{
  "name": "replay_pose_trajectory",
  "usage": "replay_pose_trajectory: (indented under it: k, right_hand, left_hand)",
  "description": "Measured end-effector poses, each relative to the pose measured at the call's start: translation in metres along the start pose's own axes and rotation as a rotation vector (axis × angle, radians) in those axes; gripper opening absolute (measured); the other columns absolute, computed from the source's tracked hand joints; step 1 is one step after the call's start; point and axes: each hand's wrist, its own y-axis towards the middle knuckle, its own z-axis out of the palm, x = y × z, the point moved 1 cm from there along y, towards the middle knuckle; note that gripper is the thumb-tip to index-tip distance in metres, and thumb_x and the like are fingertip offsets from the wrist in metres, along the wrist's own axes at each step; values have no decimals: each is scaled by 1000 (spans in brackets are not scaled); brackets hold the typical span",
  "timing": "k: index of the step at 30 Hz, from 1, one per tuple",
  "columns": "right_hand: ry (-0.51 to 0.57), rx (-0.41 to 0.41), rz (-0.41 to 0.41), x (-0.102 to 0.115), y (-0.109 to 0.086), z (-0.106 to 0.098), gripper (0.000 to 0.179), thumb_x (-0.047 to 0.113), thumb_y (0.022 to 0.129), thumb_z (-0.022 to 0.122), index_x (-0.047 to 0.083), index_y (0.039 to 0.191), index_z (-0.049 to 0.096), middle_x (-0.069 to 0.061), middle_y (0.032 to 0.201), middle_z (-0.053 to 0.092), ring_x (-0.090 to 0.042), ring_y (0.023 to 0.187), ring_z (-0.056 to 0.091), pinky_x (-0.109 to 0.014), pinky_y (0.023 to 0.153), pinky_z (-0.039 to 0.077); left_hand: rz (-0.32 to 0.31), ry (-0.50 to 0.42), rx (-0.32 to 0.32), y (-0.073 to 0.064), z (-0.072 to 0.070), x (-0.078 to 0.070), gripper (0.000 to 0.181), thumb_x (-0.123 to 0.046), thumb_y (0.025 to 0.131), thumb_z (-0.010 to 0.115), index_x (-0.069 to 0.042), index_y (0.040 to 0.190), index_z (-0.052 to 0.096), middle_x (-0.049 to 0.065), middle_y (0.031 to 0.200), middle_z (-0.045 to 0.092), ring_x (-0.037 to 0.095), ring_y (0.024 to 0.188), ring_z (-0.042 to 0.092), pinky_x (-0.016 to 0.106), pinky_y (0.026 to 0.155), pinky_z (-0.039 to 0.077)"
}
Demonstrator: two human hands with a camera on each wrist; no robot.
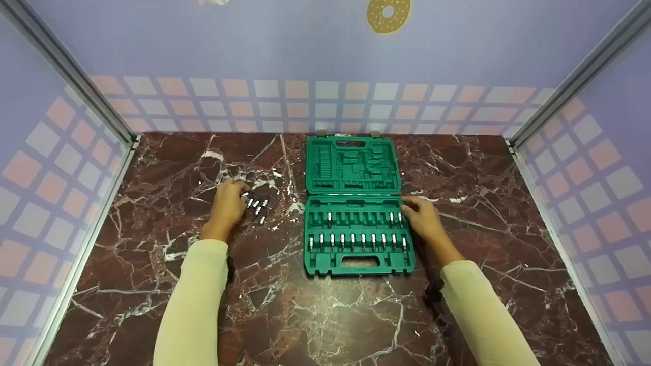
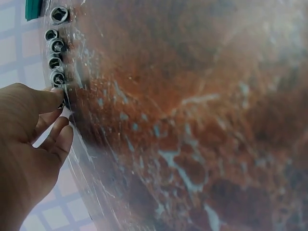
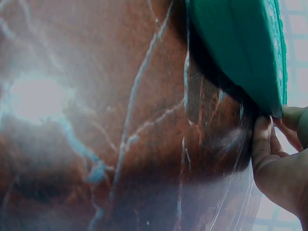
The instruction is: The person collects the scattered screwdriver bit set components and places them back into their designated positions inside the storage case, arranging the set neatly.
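Lilac walls (image 1: pixel 229 46) – pink-and-white checks (image 1: pixel 297 109) low down – border a glossy, veined dark-red tabletop (image 1: pixel 274 330).

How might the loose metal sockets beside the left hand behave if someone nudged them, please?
The sockets would probably roll, since their ends look round in the left wrist view. They may slide easily, as the tabletop looks glossy. Their shiny, metallic look suggests they're rigid.
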Motion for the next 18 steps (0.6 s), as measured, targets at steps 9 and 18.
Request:
replay_pose_trajectory:
  k: [9,18]
  right_hand:
    - [0,-4,1,1,-1,0,36,13,105,59,-2,137,63,-26,135,65,-41,128,59,-55,109,46]
    - [19,-3,3,0,1,1,35,13,104,60,-3,136,64,-26,134,65,-40,128,59,-53,110,46]
  left_hand:
    - [25,-78,-55,-1,-5,-6,17,9,90,64,10,106,70,32,110,62,52,117,57,58,106,45]
    - [91,-189,-130,-4,-7,-34,17,11,83,70,8,98,74,26,98,64,43,95,62,53,91,50]
